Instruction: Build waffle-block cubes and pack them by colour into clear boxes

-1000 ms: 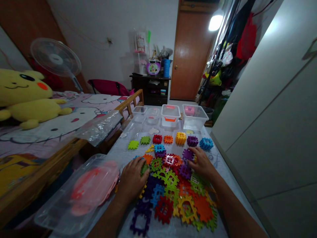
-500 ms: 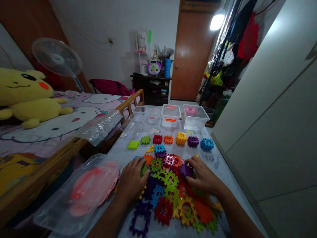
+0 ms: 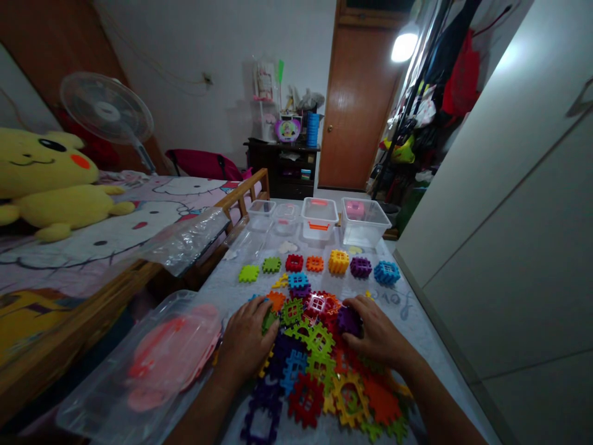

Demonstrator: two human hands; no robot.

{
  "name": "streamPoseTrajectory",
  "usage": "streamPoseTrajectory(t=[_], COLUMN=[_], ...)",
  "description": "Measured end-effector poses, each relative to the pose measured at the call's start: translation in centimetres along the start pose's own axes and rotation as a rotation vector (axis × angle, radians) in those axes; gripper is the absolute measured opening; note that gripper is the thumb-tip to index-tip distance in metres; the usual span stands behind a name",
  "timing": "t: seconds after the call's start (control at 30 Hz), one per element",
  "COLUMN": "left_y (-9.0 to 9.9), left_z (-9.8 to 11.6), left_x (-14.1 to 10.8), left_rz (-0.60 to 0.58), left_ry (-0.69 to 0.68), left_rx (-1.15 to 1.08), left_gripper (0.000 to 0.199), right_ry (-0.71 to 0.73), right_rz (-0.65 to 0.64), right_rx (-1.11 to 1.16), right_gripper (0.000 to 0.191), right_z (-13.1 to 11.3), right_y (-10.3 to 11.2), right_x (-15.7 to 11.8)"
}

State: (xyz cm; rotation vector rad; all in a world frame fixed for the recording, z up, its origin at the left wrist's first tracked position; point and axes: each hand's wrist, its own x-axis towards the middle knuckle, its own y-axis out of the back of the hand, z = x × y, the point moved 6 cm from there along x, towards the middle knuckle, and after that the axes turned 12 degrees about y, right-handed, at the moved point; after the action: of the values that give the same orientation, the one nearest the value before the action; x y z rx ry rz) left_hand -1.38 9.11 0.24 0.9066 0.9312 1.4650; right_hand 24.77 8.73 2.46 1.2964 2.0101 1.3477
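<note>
My left hand (image 3: 245, 337) rests at the left side of a loose pile, with its thumb and fingers closed around a green building piece (image 3: 269, 321). At the pile's right side, my right hand (image 3: 377, 330) grips a purple building piece (image 3: 349, 321) between thumb and fingers. Between the hands lie notched plastic pieces in several colours, among them a lime piece (image 3: 320, 339), a blue piece (image 3: 294, 369), a red piece (image 3: 306, 398) and a yellow frame piece (image 3: 350, 398). My palms hide some pieces underneath.
Beyond the pile runs a row of pieces sorted by colour, from a lime piece (image 3: 249, 273) to a blue stack (image 3: 386, 272). Behind it stand clear boxes, including a large box (image 3: 365, 232). Transparent lids (image 3: 111, 371) lie left; a wooden bed rail (image 3: 139, 278) borders the table.
My right hand has shifted slightly left with its fingers closer around the purple piece. My left hand stays almost still on the green piece. The view has tilted very slightly.
</note>
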Motion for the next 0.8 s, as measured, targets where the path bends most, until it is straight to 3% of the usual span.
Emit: streamPoseTrajectory(t=[0.13,0.33,0.57,0.8], left_y=[-0.1,-0.2,-0.6,-0.7], left_z=[0.0,-0.1,-0.5,-0.6], left_x=[0.0,0.0,0.1,0.2], left_rz=[0.007,0.001,0.025,0.02], left_ry=[-0.008,0.004,-0.008,-0.002], left_rx=[0.0,0.01,0.005,0.004], left_gripper=[0.036,0.037,0.036,0.037], right_ry=[-0.002,-0.026,-0.045,-0.012], right_rz=[0.017,0.002,0.074,0.097], right_rx=[0.033,0.051,0.035,-0.152], right_gripper=[0.054,0.05,0.05,0.052], right_z=[0.0,0.1,1.4,3.5], right_y=[0.3,0.4,0.7,3.7], right_x=[0.0,0.0,0.0,1.3])
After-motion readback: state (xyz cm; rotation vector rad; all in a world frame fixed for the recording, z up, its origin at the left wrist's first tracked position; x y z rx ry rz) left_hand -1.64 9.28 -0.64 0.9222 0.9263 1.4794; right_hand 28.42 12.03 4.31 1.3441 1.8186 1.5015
